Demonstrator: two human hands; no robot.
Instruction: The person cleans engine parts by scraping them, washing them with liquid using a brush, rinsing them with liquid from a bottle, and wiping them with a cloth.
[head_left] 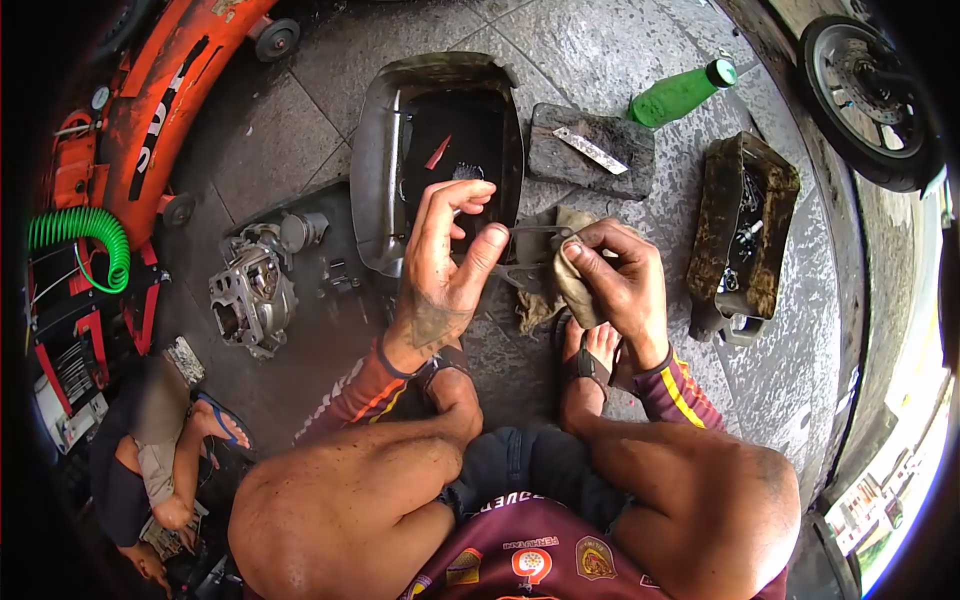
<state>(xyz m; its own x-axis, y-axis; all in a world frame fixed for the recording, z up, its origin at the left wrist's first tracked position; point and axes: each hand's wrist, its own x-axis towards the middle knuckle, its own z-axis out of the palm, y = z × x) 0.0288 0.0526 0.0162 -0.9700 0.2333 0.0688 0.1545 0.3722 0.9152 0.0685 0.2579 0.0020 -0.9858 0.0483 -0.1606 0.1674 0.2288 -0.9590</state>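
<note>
A dirty beige cloth (577, 285) is pinched between the thumb and fingers of my right hand (622, 283). From it a thin metal piece (535, 229) reaches left toward my left hand (445, 262), whose fingers are curled apart with the thumb raised. Whether the thumb touches the piece's end is hard to tell. Behind my left hand lies a dark tray (372, 160) with a red piece (437, 152) in it. A grey block (560, 152) with a pale metal strip (590, 150) on top lies beyond my right hand.
A green bottle (682, 95) lies at the upper right, near an oily container (722, 220) of small metal parts. Engine parts (255, 290) lie to the left. An orange lift (165, 110), a crouching person (160, 440) and a wheel (865, 100) are farther out.
</note>
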